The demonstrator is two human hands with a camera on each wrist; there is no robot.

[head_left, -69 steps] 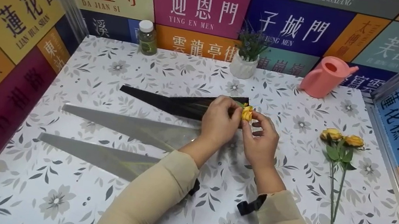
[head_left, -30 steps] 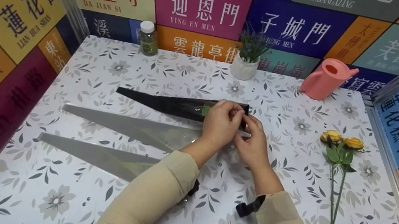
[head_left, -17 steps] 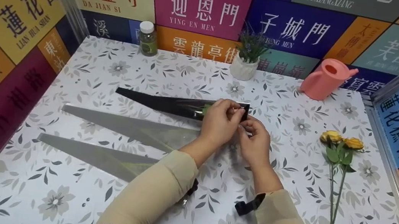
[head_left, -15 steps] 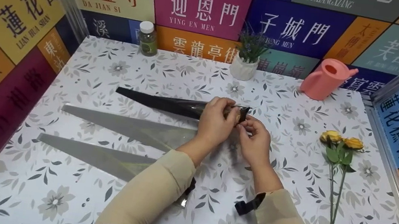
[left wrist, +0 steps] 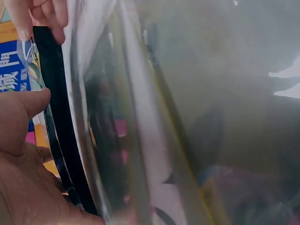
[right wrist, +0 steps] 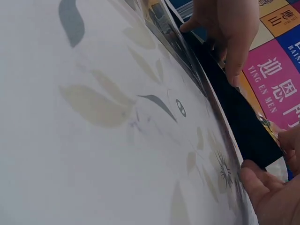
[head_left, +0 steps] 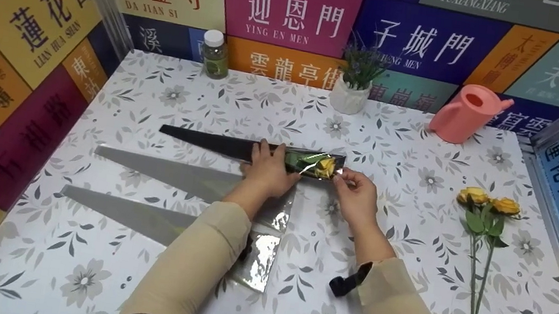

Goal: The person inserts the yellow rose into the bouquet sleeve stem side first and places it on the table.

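Note:
A long black flower sleeve (head_left: 211, 140) with a clear front lies across the middle of the table in the head view. Inside its wide right end are a yellow rose (head_left: 327, 168) and green leaves. My left hand (head_left: 268, 170) rests across the sleeve's middle, fingers spread and mostly straight, hiding that stretch. With thumb and fingertips, my right hand (head_left: 359, 195) pinches the near corner of the wide end. The right wrist view shows the sleeve's dark face (right wrist: 241, 119) between both hands.
Two grey-clear sleeves (head_left: 164, 171) lie nearer, partly under the left arm. Two yellow roses (head_left: 487, 222) with stems lie at the right. Along the back stand a lidded jar (head_left: 215, 56), a potted plant (head_left: 351, 92) and a pink watering can (head_left: 465, 116). Printed panels enclose the table.
The rose, earlier between both hands, now lies inside the black sleeve. My left hand has slid left from the wide end to the sleeve's middle. The right hand stays at the opening.

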